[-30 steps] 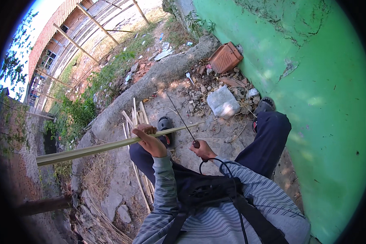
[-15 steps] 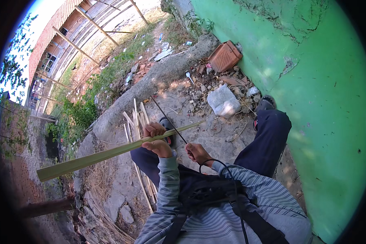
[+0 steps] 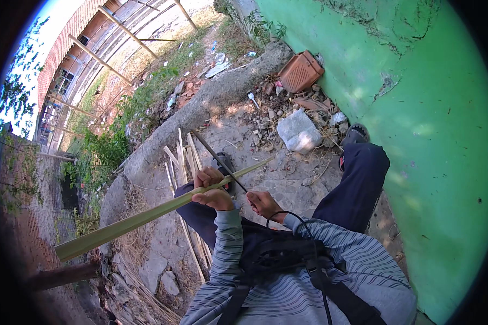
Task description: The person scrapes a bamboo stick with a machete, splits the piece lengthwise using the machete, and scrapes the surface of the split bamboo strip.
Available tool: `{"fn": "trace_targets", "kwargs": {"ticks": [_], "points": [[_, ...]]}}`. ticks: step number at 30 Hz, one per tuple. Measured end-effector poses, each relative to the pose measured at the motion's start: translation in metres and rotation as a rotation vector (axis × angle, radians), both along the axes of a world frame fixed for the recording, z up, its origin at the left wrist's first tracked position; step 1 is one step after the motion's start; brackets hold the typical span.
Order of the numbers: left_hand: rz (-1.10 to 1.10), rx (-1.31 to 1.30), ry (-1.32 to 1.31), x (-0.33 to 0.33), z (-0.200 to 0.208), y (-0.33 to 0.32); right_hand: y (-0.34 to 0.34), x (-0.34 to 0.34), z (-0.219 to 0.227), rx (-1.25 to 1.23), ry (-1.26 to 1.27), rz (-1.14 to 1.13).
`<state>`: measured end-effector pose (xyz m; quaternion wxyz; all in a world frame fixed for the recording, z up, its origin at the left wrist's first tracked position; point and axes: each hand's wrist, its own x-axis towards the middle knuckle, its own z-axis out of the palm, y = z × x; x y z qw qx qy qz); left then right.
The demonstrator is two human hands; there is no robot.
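"Got how far along?"

"Looked partway, by judgement. Had the pale strip (image 3: 146, 215) in the left hand (image 3: 217, 199), above the left thigh (image 3: 192, 216), and held the dark knife (image 3: 211, 151) across it in the right hand (image 3: 263, 205), just beyond the left fingers. Seemed to touch there; could not tell how deep, if at all."

"And done, or left to do?"

"Saw loose strips (image 3: 183, 157) lying on the ground (image 3: 293, 195) beside the left shoe (image 3: 224, 161); could not tell finished pieces from raw ones. Saw no completed cut on the held strip, so judged it unfinished, but could not say by how much."

"Pointed which way?"

"Slanted across the view, long axis from lower left to upper right. Aimed the broad end left and the narrow tip right, out over the ground between the feet."

"And the fingers?"

"Curled snugly round the strip on the left; clenched round the knife on the right, with the handle hidden."
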<state>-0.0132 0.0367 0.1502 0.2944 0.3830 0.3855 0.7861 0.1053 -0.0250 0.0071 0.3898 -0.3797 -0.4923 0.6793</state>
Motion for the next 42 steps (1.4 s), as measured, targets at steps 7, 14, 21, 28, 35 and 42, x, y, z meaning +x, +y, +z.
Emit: {"fn": "trace_targets", "kwargs": {"ticks": [7,14,21,28,35,42], "points": [[-0.003,-0.014,0.006,-0.003,-0.004,-0.004,-0.003,0.000,0.007,-0.081,0.075,0.013],[-0.010,-0.006,-0.007,0.002,-0.003,-0.004,-0.010,0.002,-0.012,-0.342,0.118,-0.055],[-0.012,0.007,-0.017,-0.003,-0.011,-0.002,0.001,0.008,-0.029,-0.125,0.044,-0.040],[0.065,-0.015,0.006,-0.010,-0.006,-0.005,0.003,0.006,-0.032,-0.013,-0.072,-0.041],[0.059,-0.017,0.015,-0.007,-0.003,-0.006,0.000,0.006,-0.034,-0.333,0.042,-0.051],[0.049,-0.025,-0.012,-0.012,-0.010,-0.003,0.006,0.015,-0.042,-0.395,-0.024,-0.078]]}}
